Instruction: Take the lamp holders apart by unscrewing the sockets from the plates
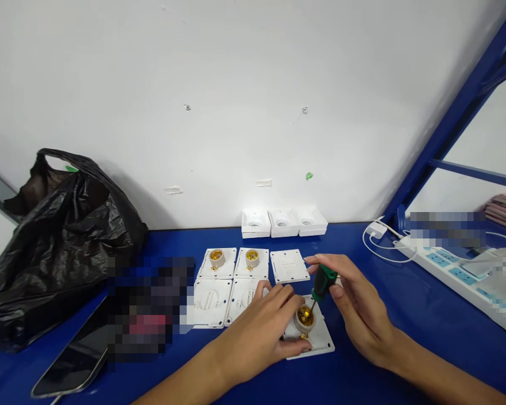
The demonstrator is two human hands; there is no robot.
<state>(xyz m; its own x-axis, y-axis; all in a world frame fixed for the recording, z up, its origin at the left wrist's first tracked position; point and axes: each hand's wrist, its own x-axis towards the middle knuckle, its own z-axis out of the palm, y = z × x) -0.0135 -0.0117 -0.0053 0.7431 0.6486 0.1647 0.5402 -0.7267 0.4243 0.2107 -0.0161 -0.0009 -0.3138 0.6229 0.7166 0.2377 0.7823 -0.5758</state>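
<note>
My right hand (358,304) grips a green and black screwdriver (324,281), its shaft slanting down into the brass-lined lamp socket (305,318). That socket stands on a white square plate (320,340) at the front of the blue table. My left hand (267,318) holds the plate and socket from the left, with the thumb along the near side and fingers around the socket. Just behind are two more plates carrying sockets (216,258) (252,259). Bare white plates (211,301) lie in front of those, one partly hidden by my left hand, and another bare plate (289,265) lies behind the screwdriver.
Three white box-shaped covers (283,224) stand in a row against the wall. A black plastic bag (59,236) and a phone (76,360) are at left. A white power strip (459,275) with cables lies at right, near a blue metal frame (455,112).
</note>
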